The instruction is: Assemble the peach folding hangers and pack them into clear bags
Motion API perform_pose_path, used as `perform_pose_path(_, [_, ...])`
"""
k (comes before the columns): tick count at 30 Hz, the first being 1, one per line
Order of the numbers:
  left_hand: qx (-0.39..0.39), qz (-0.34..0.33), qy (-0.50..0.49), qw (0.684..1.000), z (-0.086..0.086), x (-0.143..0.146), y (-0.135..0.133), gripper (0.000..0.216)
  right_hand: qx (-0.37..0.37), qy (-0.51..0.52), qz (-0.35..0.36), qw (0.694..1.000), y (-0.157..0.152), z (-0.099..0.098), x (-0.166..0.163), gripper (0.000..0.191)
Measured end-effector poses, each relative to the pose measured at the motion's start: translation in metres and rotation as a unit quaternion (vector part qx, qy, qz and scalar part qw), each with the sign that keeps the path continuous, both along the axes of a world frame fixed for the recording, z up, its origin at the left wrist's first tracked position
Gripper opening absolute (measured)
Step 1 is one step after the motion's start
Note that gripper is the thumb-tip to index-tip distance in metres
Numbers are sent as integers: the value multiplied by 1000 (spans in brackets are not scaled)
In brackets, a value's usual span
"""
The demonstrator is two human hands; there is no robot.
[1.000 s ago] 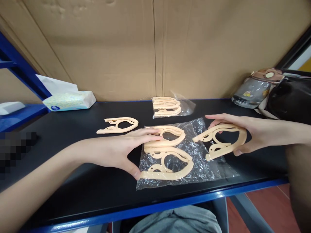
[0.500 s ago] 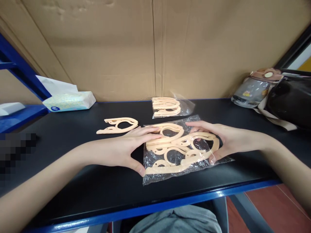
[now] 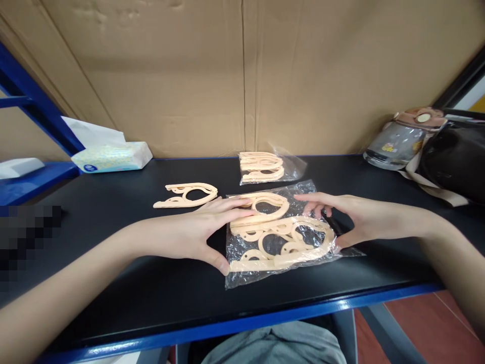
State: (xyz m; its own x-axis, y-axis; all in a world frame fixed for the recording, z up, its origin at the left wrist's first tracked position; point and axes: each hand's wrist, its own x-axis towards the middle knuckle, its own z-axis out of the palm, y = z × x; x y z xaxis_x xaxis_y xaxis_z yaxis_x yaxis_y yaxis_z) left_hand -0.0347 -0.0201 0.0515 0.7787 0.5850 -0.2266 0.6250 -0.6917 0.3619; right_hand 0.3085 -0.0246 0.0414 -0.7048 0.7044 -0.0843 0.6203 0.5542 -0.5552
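In front of me, a clear plastic bag (image 3: 242, 280) holds several cream folding hangers (image 3: 265, 217). My left hand (image 3: 197, 225) lies on the bag's left side, fingers stretched over the hangers and thumb at the lower left corner. At the bag's right end is my right hand (image 3: 341, 217), its thumb and fingers apart. The right thumb is by the bag's edge, beside the curved end of a hanger. A loose folded hanger (image 3: 189, 196) rests on the desk beyond my left hand. Farther back lies a smaller clear bag with folded hangers (image 3: 261, 167).
The black desk (image 3: 159, 298) has a blue front edge. A tissue pack (image 3: 113, 156) sits at the back left. At the back right are a clear bottle (image 3: 396, 141) with a brown lid and a black bag (image 3: 450, 151). Cardboard (image 3: 170, 76) stands behind the desk.
The hanger by my right hand has slid left and now lies flatter among the others in the bag. My right hand has loosened and drawn slightly right. My left hand stays put.
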Motion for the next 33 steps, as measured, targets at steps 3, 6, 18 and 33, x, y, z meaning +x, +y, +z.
perform_pose_path(3, [4, -4, -7, 1000, -1, 0, 0, 90, -3, 29, 19, 999, 0, -7, -14, 91])
perform_pose_path(6, [4, -5, -8, 1000, -1, 0, 1, 91, -10, 56, 20, 998, 2, -12, -20, 92])
perform_pose_path(18, [4, -16, -17, 1000, 0, -1, -1, 86, -47, 81, 30, 995, 5, -8, -12, 81])
perform_pose_path(33, [11, -13, -13, 1000, 2, 1, 0, 85, -45, 147, 42, 987, 10, -23, -17, 76])
